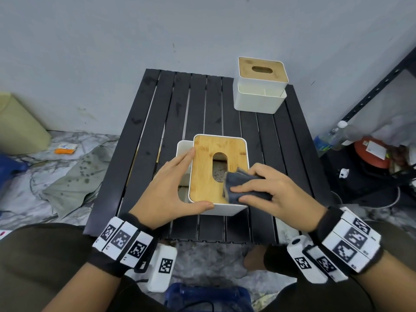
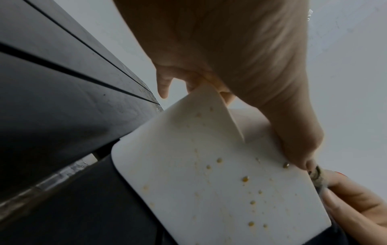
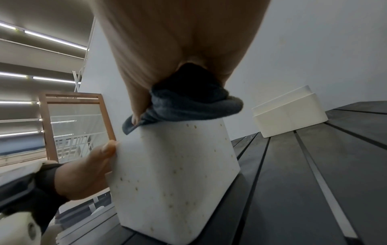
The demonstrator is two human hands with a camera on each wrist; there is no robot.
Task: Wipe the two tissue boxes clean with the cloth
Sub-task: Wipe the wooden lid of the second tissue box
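Note:
The near tissue box [image 1: 216,172], white with a bamboo lid and an oval slot, stands at the middle of the black slatted table [image 1: 157,109]. Brownish spots dot its white sides [image 2: 209,182] [image 3: 173,174]. My left hand [image 1: 175,183] braces its near-left corner: straight fingers lie along the left edge and the thumb rests on the near face. My right hand [image 1: 265,188] grips a bunched grey cloth [image 1: 238,183] [image 3: 188,102] and presses it on the lid's near-right corner. A second tissue box [image 1: 261,84] [image 3: 289,114] of the same kind stands untouched at the table's far right.
A black metal shelf frame [image 1: 371,91] rises on the right, with a plastic bottle [image 1: 333,136] and a red container [image 1: 369,154] on the floor beside it. A pale green bin [image 1: 18,127] and a spotted rag [image 1: 74,176] lie on the floor to the left.

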